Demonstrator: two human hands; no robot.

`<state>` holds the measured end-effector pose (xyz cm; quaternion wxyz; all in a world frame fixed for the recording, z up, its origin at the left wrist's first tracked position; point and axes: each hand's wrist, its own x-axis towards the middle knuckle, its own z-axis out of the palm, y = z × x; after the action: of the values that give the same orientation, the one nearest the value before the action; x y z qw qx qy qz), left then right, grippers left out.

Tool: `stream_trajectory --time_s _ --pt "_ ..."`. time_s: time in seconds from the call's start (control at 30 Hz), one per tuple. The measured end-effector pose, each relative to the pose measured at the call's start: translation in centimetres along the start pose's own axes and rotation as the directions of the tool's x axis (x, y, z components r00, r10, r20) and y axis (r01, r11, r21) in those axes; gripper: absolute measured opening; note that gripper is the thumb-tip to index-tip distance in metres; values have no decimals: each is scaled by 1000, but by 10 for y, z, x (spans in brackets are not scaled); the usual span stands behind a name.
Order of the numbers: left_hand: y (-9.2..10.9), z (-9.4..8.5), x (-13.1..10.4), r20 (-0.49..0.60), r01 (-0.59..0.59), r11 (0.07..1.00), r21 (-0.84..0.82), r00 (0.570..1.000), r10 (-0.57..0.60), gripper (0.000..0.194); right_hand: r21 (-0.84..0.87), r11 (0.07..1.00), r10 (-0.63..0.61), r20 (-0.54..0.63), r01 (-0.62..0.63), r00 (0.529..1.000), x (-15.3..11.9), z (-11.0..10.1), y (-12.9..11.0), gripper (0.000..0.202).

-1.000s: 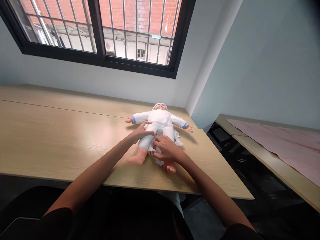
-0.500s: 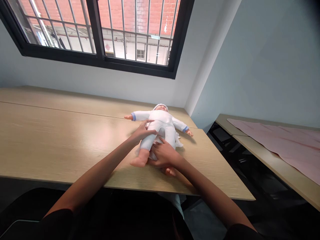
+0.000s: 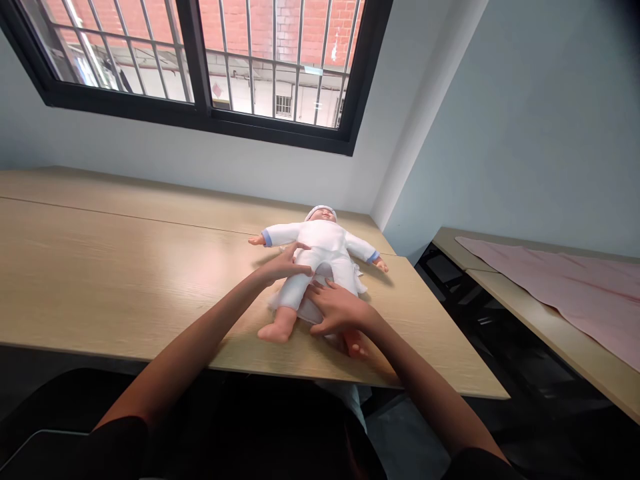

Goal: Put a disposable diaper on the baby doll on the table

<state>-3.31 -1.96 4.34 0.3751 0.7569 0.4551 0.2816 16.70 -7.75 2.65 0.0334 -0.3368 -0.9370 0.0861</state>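
A baby doll (image 3: 324, 239) in a white suit with blue cuffs and a cap lies on its back on the wooden table, feet towards me and arms spread. My left hand (image 3: 284, 265) rests at the doll's hip and thigh on the left, thumb and fingers apart. Between and over the legs lies my right hand (image 3: 340, 308), its fingers stretched and thumb apart, partly covering the leg on the right. Under the legs is a thin white cloth-like piece (image 3: 310, 312), mostly hidden. The doll's bare foot (image 3: 275, 332) points to the left.
The wooden table (image 3: 125, 280) runs far to the left, its front edge close to my body. Beyond it is a wall with a barred window (image 3: 275, 127). Across a gap on the right, a second table carries a pink cloth (image 3: 565, 280).
My right hand has shifted slightly right, with its thumb and fingers spread wider. The doll's legs are a little further apart. My left hand has eased slightly left on the thigh.
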Motion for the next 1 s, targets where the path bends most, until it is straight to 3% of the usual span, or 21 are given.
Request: stream_trajectory --time_s 0.17,0.4,0.6,0.87,1.0 --pt "6 -6 -2 39 150 988 -22 988 -149 76 64 984 160 84 -166 983 -6 -15 2 43" --pt "-2 -10 2 73 154 988 -28 986 -152 71 61 985 151 140 -160 979 -6 -13 4 61" --pt "-1 -10 0 85 131 990 -56 988 -126 73 143 975 144 190 -173 971 -6 -18 7 46" --pt "-13 -8 5 61 80 992 -101 995 -74 73 284 930 236 23 -233 971 -9 -23 6 12" --pt "-21 -11 9 65 48 998 -46 997 -45 72 408 896 240 -114 -175 964 -8 -26 15 3"
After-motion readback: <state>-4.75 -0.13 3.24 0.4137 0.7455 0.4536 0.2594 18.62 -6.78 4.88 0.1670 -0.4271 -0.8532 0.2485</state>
